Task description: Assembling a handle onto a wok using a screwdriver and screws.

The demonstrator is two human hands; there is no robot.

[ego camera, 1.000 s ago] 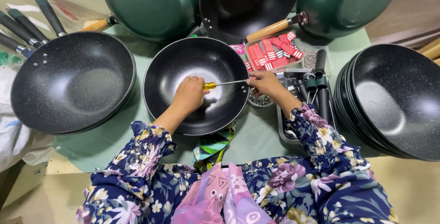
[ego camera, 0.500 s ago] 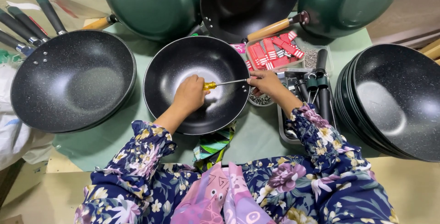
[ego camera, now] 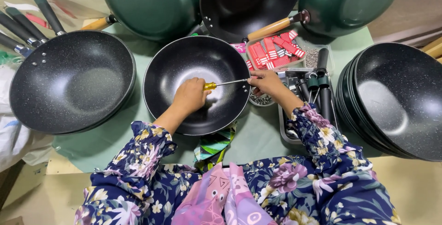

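One tool: a yellow-handled screwdriver (ego camera: 224,84) lay level across the black wok (ego camera: 197,85), its tip at the right rim.
Left hand (ego camera: 189,97): fingers closed around the yellow handle, inside the bowl.
Right hand (ego camera: 265,83): fingers pinched at the shaft's tip by the rim.
Change: almost none since a second ago; both hands held the same places, so the work looked mid-turn.
Around: a tray of black handles (ego camera: 317,97), a red-and-white packet box (ego camera: 275,50), stacked woks (ego camera: 391,98) on the green worktop (ego camera: 262,135).

Navy floral sleeves (ego camera: 138,160), pink and white blooms; pink printed apron (ego camera: 221,197) at front.
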